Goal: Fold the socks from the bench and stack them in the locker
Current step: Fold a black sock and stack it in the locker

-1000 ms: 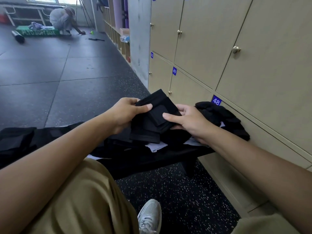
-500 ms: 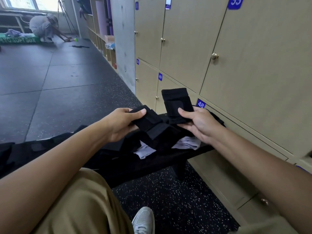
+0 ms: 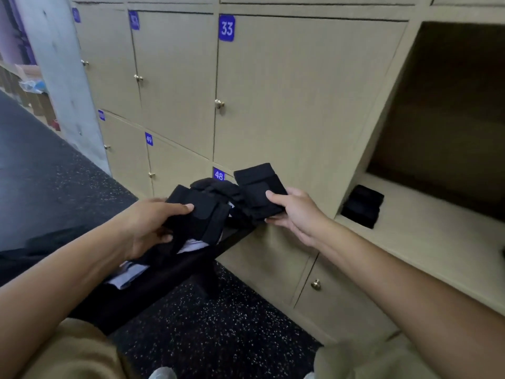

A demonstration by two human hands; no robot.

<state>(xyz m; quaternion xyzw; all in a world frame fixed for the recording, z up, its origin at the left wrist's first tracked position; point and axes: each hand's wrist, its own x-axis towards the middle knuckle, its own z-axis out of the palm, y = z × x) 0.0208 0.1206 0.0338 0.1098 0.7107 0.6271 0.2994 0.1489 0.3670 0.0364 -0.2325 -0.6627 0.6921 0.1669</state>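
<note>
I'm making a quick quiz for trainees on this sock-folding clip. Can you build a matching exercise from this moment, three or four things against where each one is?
Things:
1. folded sock
2. sock bundle
3. sock stack
4. label 33

Places:
A. on the open locker's shelf
B. on a closed locker door
C. held in the right hand
D. gripped by the left hand above the bench

Pairs: 1-C, 2-D, 3-A, 4-B
</note>
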